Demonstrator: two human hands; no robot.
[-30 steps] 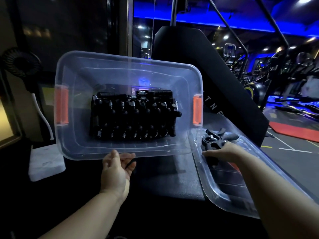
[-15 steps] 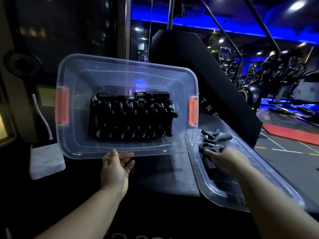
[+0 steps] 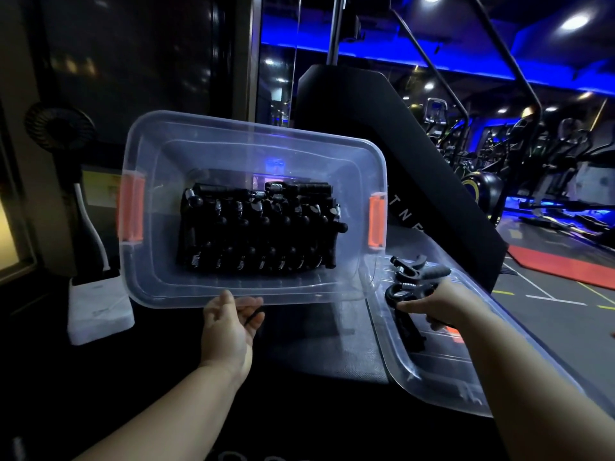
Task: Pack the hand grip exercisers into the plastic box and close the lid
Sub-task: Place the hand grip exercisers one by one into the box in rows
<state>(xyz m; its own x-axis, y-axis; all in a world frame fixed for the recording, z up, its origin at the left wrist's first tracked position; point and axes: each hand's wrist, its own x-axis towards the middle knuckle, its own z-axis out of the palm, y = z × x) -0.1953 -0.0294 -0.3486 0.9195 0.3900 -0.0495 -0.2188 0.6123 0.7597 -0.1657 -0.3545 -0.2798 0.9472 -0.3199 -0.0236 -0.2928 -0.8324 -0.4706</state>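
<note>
Holds the near rim of the plastic box [image 3: 159, 281] with the left hand [image 3: 231, 322], thumb on the edge, fingers curled beneath, tipping the open side toward the viewer. Grips one loose exerciser [image 3: 407, 294] with the right hand [image 3: 444, 304], low on the clear lid [image 3: 432, 377] lying to the right. Shows a second exerciser [image 3: 421, 269] just beyond, also on the lid. Calls, probably, for a firm hold on both handles, then a lift over the right wall, clear of the orange latch [image 3: 377, 224]. Best slots into the gap right of the packed row [image 3: 259, 234], spring end matching the others, box held steady.
</note>
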